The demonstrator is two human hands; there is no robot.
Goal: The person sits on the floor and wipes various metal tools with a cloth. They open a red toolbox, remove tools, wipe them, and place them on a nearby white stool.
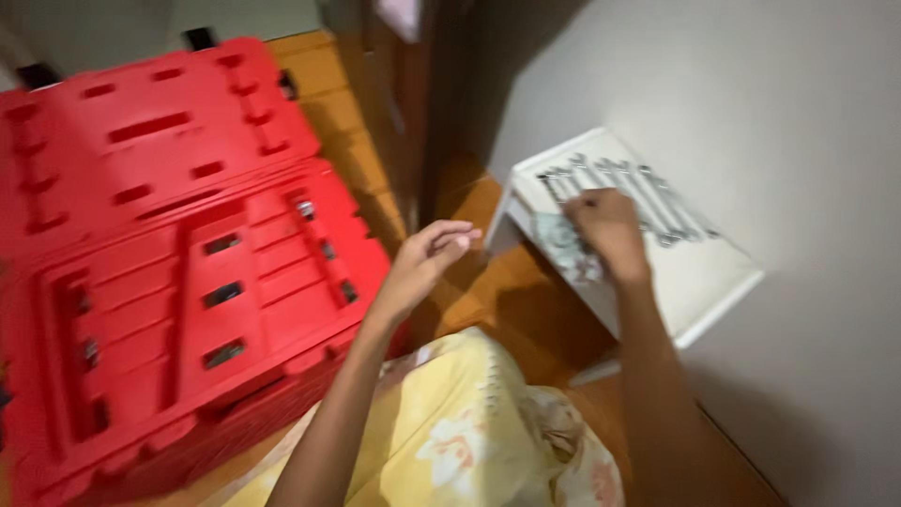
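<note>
Head view: right hand [608,225] rests closed, knuckles up, on a row of metal wrenches [648,202] lying in a white tray [723,282], right of centre; whether it pinches one, cannot tell. Left hand [427,258] hovers empty, fingers loosely curled, mid-frame. Wrenches judged stiff, heavy, smooth; best taken at mid-shank. Red moulded tool case [178,253], open, fills left of frame; no labels legible.
</note>
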